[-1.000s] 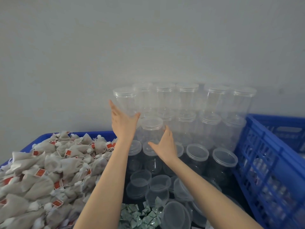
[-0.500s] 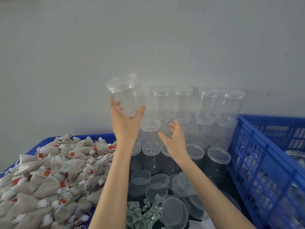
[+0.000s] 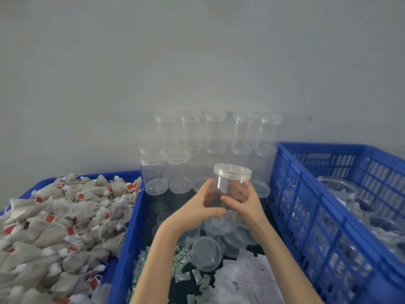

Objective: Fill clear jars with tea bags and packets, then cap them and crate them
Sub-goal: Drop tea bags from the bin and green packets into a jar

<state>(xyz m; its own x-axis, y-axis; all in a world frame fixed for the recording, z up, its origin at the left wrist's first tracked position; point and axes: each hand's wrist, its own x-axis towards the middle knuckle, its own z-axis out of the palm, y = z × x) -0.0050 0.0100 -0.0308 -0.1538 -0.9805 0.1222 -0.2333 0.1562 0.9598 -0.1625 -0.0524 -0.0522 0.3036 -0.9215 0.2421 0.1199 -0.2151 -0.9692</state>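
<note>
Hands cradle one capped clear jar (image 3: 232, 189) above loose lids (image 3: 206, 253): left hand (image 3: 197, 207) and right hand (image 3: 245, 205) curl round its body. Best brace low with one, twist the cap (image 3: 232, 171) off with the other.

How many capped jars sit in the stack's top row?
5 jars along the wall: far left, second, middle, fourth, far right. Others may hide behind them.

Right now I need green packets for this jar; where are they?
In the head view, the green packets lie low and centre in the middle blue crate, under the left forearm, beside a loose clear lid.
</note>
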